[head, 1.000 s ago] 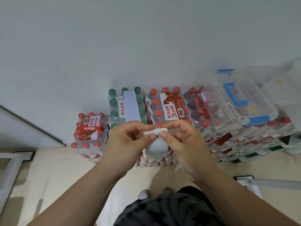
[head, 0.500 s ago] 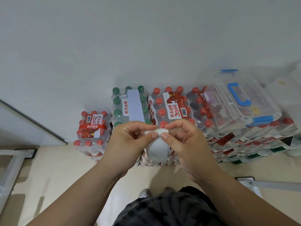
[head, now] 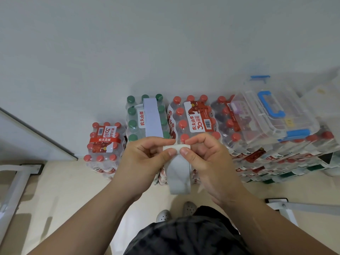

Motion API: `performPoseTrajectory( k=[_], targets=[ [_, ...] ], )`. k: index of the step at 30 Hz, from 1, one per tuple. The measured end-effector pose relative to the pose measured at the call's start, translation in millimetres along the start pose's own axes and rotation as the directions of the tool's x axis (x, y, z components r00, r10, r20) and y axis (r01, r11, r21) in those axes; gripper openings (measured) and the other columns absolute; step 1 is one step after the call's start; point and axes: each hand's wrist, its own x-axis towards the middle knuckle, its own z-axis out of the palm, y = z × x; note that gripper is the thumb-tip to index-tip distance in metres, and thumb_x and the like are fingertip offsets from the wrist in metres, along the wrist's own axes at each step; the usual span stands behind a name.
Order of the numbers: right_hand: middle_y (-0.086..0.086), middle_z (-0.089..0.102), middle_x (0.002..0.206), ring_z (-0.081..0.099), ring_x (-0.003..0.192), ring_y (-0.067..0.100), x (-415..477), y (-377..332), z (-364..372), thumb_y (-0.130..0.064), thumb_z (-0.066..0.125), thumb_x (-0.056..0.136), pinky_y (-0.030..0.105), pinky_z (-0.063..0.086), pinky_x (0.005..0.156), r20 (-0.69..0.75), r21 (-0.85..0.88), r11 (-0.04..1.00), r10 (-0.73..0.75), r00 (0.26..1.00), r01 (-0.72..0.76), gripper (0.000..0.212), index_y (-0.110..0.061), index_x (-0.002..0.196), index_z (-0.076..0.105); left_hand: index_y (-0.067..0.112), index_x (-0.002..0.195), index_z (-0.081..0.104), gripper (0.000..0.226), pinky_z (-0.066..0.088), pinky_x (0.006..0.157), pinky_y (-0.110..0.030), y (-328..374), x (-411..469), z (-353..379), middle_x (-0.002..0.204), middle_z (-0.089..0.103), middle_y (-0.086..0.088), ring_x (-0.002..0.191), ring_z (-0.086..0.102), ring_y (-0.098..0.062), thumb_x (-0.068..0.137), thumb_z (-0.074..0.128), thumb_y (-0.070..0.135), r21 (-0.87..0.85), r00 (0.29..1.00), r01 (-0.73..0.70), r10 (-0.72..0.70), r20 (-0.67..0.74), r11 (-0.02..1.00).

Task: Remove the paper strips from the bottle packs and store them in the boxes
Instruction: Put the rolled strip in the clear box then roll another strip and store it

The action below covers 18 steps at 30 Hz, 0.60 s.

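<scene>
A pale grey-white paper strip [head: 179, 173] hangs folded in front of me, its top edge pinched between the thumb and fingers of my left hand [head: 145, 159] and my right hand [head: 204, 159]. Behind them stand shrink-wrapped bottle packs against the wall: a green-capped pack [head: 135, 116] with another pale strip [head: 151, 119] lying over its top, a red-capped pack [head: 195, 116] beside it, and a lower red-capped pack [head: 104, 142] on the left. A clear plastic box with blue handle and latches [head: 272, 115] sits closed on the packs at the right.
More packs [head: 276, 162] are stacked under and beside the clear box. A white wall rises behind. White metal frame legs [head: 14, 184] stand at the left and another [head: 301, 207] at the right on the beige floor. My shoes [head: 176, 212] show below.
The strip hangs longer below my hands than before, and my view has shifted slightly. Both hands keep pinching its top edge in the same place.
</scene>
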Motion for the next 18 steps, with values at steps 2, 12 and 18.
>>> performPoseTrajectory(
  k=[2,12,18],
  targets=[
    [0.021,0.076,0.087,0.072,0.084,0.044,0.2,2.4,-1.1,-0.026,0.076,0.090,0.061,0.059,0.079,-0.006,-0.033,0.999,0.004,1.000,-0.004,0.017,-0.025,0.102,0.064,0.019,0.090,0.081,0.021,0.059,0.073,-0.048,-1.3,0.7,1.1,0.084,0.068,-0.025,0.075,0.065,-0.031,0.070,0.076,0.020,0.027,1.000,-0.010,0.011,-0.015,1.000],
    [0.014,0.076,0.086,0.071,0.079,0.025,17.8,2.0,-20.6,-0.029,0.078,0.077,0.044,0.056,0.071,-0.038,0.061,0.997,0.051,0.998,-0.048,0.011,-0.033,0.079,0.068,0.006,0.098,0.075,0.018,0.057,0.059,-0.026,-6.8,13.6,24.5,0.081,0.077,-0.011,0.069,0.072,-0.020,0.081,0.069,0.004,-0.062,0.998,0.060,-0.060,-0.001,0.996],
    [0.019,0.075,0.087,0.073,0.083,0.036,32.8,-0.2,-43.2,-0.026,0.080,0.079,0.050,0.058,0.077,-0.016,0.099,0.992,0.081,0.997,-0.079,0.018,-0.035,0.085,0.065,0.008,0.090,0.071,0.013,0.053,0.055,-0.025,-4.0,28.2,47.2,0.066,0.065,-0.013,0.061,0.065,-0.019,0.077,0.071,0.012,-0.086,0.996,0.062,-0.067,-0.058,0.994]
  ],
)
